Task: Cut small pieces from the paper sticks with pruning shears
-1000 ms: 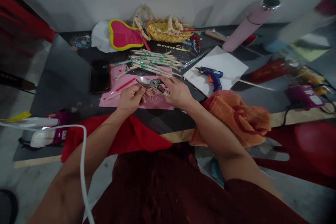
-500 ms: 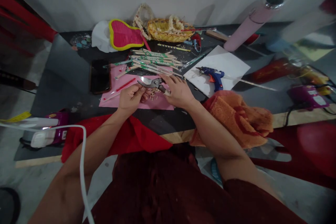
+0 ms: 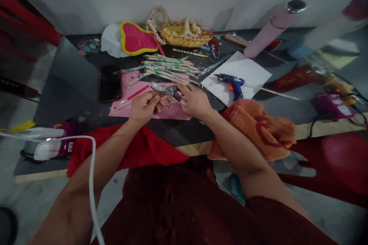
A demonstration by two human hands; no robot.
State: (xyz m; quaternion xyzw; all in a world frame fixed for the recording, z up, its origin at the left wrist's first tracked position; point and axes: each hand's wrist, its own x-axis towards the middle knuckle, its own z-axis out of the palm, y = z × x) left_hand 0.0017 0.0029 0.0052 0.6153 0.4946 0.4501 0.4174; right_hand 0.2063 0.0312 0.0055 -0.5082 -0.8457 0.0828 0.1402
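My right hand (image 3: 195, 100) is wrapped round the handles of the pruning shears (image 3: 166, 90), whose blades point left. Just below the blade tips, my left hand (image 3: 144, 106) is closed in a pinch; what it holds is too small to make out. Both hands are over a pink sheet (image 3: 126, 111) with small cut wooden pieces (image 3: 169, 103) on it. A red stick (image 3: 138, 92) lies on the sheet, left of the blades. Beyond the hands rests a pile of wooden sticks in green-marked wrappers (image 3: 169, 63).
A phone (image 3: 110, 83) lies left of the sheet. To the right are a blue glue gun (image 3: 234, 84) on white paper (image 3: 258, 71), an orange towel (image 3: 258, 130) and a pink bottle (image 3: 270, 32). A wicker basket (image 3: 175, 38) stands by the wall. A white cable (image 3: 91, 176) crosses my left arm.
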